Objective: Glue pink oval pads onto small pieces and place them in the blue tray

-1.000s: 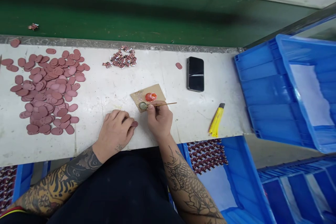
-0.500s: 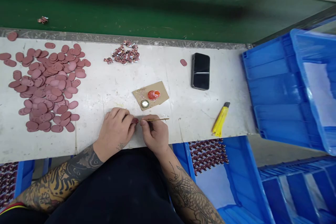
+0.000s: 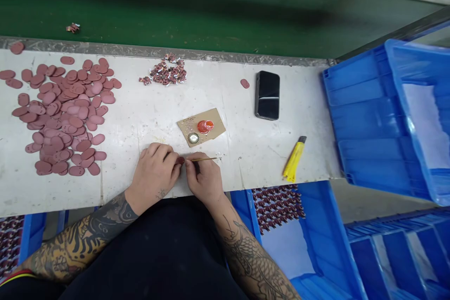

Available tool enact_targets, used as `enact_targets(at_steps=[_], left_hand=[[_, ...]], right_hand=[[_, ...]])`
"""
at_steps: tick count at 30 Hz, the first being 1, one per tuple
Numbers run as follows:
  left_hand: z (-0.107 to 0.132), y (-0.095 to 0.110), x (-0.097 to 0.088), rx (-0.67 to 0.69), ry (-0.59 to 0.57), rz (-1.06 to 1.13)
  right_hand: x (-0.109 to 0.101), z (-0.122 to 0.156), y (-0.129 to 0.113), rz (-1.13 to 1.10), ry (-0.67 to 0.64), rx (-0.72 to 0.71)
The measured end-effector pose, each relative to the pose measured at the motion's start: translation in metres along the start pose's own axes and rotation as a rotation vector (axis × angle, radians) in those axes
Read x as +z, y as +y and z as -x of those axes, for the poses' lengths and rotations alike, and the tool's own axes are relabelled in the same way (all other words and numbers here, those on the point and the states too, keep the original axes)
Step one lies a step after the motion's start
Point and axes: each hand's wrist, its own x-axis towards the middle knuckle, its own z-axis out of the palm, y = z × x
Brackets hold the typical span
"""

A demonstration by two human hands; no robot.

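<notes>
My left hand (image 3: pixel 154 172) rests on the white table (image 3: pixel 147 117) near its front edge, fingers curled and pinching a small reddish oval piece (image 3: pixel 180 161). Touching it on the right, my right hand (image 3: pixel 203 179) is closed on a thin wooden brush (image 3: pixel 207 159) whose tip meets the oval piece. Just beyond the hands lies a cardboard scrap (image 3: pixel 202 127) with a red paint cap (image 3: pixel 205 126) and a small round metal cap (image 3: pixel 193 138) on it.
Several reddish oval pieces (image 3: pixel 63 112) are spread over the table's left side. A small heap of painted bits (image 3: pixel 165 74) lies at the back. A black phone (image 3: pixel 267 95), a yellow utility knife (image 3: pixel 294 160) and blue crates (image 3: pixel 383 117) are to the right.
My right hand drew the brush back from the metal cap on the cardboard to the oval piece in my left hand. The left hand has stayed put.
</notes>
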Motion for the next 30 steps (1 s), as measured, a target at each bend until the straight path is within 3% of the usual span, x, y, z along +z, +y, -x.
enact_targets(at_steps=[3, 5, 8, 10, 14, 17, 19, 21, 25, 27, 30], left_hand=[[0.001, 0.0, 0.0, -0.007, 0.009, 0.015], [0.001, 0.0, 0.001, -0.007, 0.027, 0.036], [0.002, -0.001, 0.004, 0.003, 0.051, 0.058], [0.003, -0.002, 0.005, 0.0, 0.055, 0.062], [0.005, -0.001, 0.003, -0.013, 0.032, 0.074], [0.007, -0.001, 0.003, 0.001, 0.016, 0.069], [0.008, -0.001, 0.004, 0.007, 0.016, 0.067], [0.009, -0.003, 0.006, 0.01, 0.019, 0.069], [0.012, -0.004, 0.009, 0.055, 0.036, 0.106], [0.014, -0.005, 0.01, 0.083, 0.052, 0.146], [0.016, -0.006, 0.012, 0.109, 0.073, 0.253]], right_hand=[[-0.008, 0.002, 0.004, -0.063, 0.043, 0.05], [-0.021, -0.001, 0.015, -0.066, 0.139, 0.114], [-0.048, -0.012, 0.047, 0.143, 0.283, 0.142], [-0.067, -0.021, 0.071, 0.338, 0.247, 0.114], [-0.092, -0.039, 0.101, 0.562, -0.007, 0.15], [-0.095, -0.068, 0.094, 0.581, 0.083, 0.201], [-0.083, -0.101, 0.074, 0.49, 0.123, 0.151], [-0.057, -0.145, 0.044, 0.353, 0.049, 0.031], [0.025, -0.249, -0.019, 0.179, -0.199, -0.195], [0.069, -0.293, -0.043, 0.178, -0.317, -0.208], [0.121, -0.336, -0.071, 0.186, -0.355, -0.166]])
